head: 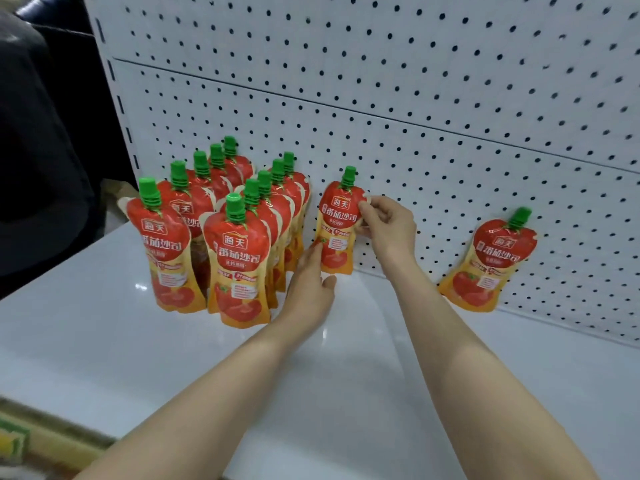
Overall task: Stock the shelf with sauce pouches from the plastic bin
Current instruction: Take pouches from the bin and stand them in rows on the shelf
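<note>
Pinching pouch edge: right hand; left hand touching opposite edge.

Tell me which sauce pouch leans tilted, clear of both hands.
The far-right pouch, slanted against the pegboard; the others stand upright, the middle pouch pinched by the right hand.

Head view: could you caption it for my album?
Right hand pinches and left hand steadies a red, green-capped sauce pouch upright against the white pegboard beside two stocked rows.
</note>
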Available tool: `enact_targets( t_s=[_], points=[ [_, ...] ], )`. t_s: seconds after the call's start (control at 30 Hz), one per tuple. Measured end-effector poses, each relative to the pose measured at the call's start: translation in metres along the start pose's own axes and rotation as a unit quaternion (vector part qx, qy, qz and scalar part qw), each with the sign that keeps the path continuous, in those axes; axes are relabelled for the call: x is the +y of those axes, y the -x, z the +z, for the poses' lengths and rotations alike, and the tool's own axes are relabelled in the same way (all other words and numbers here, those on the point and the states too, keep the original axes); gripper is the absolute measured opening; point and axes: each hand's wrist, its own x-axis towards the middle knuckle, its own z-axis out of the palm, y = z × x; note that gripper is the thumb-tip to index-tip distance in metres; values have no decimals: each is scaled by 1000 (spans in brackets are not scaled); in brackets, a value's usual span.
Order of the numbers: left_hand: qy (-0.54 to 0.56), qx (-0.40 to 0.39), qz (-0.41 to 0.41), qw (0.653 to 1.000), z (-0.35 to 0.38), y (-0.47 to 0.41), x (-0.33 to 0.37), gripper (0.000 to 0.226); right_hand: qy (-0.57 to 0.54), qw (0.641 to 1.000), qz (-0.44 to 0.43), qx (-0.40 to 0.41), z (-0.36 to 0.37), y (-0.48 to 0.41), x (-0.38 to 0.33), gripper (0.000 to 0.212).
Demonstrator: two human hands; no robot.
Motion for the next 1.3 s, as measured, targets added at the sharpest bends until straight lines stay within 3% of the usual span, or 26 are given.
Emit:
enact_targets(
  t_s=[0.53, 0.77, 1.03, 1.3],
  points=[
    [2, 8, -4, 1000, 5, 1, -3, 66, 44, 998, -34, -24, -1, -4, 5, 15],
    [25, -4, 10, 1000, -2, 5, 3, 62, 194, 979, -58, 6, -26, 20, 7, 24],
    [100, -65, 110, 987, -27, 88, 31, 36, 344, 934, -93, 7, -94, 145, -16, 29],
    [157, -207, 203, 944, -20, 232, 33, 29, 434, 885, -50, 162, -155, 364, -32, 31]
  ],
)
